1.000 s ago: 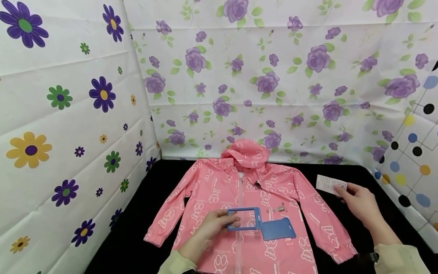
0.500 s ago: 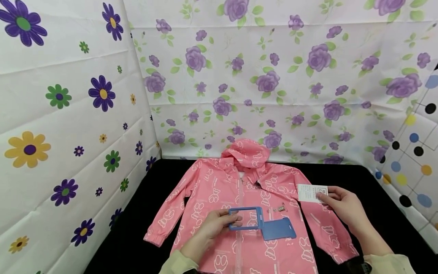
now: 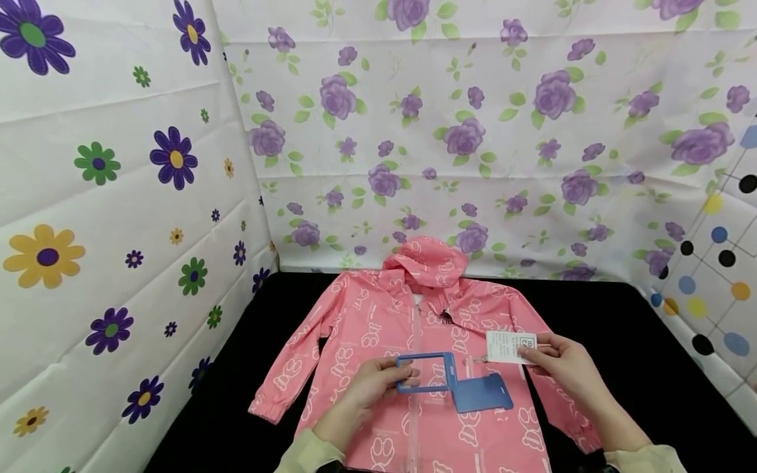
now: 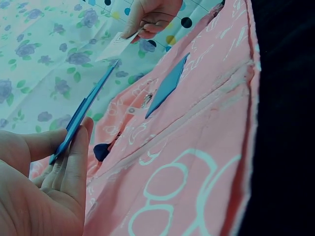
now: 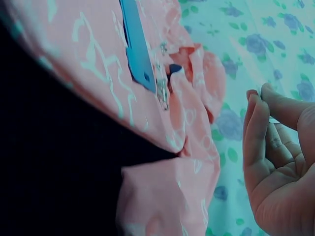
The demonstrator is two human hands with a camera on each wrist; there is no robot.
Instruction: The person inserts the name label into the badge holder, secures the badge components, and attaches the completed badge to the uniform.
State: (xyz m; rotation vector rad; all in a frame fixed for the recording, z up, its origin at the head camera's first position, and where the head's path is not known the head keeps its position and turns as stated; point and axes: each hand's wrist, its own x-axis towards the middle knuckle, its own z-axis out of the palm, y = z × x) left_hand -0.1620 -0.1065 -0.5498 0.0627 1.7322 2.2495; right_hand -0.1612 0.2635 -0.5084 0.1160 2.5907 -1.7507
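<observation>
My left hand (image 3: 374,386) pinches a blue badge-holder frame (image 3: 451,372) by its left end, above a pink hooded jacket (image 3: 355,341). In the left wrist view the frame (image 4: 84,109) appears edge-on between thumb and fingers. My right hand (image 3: 564,366) pinches a white printed ID card (image 3: 501,346) at its right end, up and to the right of the frame. A flat blue cover panel (image 3: 481,394) of the badge holder lies on the jacket, just right of the frame. Beside that panel is a small metal clip (image 5: 164,93), partly hidden by the card in the head view.
The jacket is spread out on a black cloth (image 3: 225,394), its hood (image 3: 427,263) toward the back wall. Flower-printed sheets (image 3: 384,131) stand behind and at the left (image 3: 112,217); a dotted one (image 3: 715,276) is at the right.
My right hand has brought the ID card left and down, from over the black cloth to above the jacket near the frame. The left hand and frame have stayed nearly in place.
</observation>
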